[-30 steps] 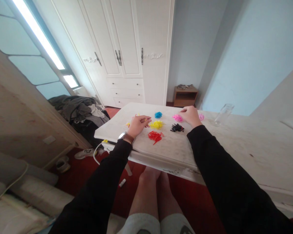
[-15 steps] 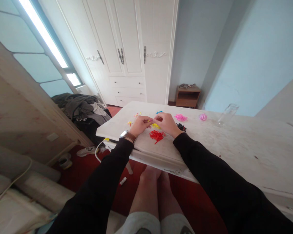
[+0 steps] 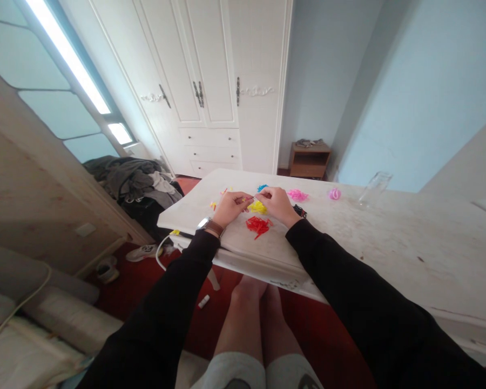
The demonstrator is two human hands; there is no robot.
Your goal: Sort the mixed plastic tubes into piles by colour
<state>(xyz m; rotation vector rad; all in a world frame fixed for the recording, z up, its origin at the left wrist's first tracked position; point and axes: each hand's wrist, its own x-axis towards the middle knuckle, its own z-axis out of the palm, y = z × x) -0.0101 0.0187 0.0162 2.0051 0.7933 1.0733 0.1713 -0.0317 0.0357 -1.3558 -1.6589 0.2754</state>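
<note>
My left hand (image 3: 234,207) and my right hand (image 3: 276,205) meet fingertip to fingertip above the white table (image 3: 328,237). Both are closed in a pinch on something small; a bit of pink or red and yellow shows at the left fingers, too small to name. Just below the hands lies a pile of thin red strips (image 3: 258,227). A yellow pile (image 3: 257,207) sits between and under the fingers, and a blue pile (image 3: 262,188) is partly hidden behind my right hand. Small red and yellow pieces (image 3: 213,206) lie left of my left hand.
Right of my right hand are a pink pile (image 3: 298,195), a black bundle (image 3: 299,211), a pink-purple round item (image 3: 334,194) and a clear glass (image 3: 375,189). A white cable (image 3: 159,254) hangs at the table's left corner. Clothes (image 3: 133,181) are heaped beyond it.
Both hands stay together in nearly the same place. The fingertips have shifted slightly, showing more of the yellow and blue piles. The whole view has moved a little.
</note>
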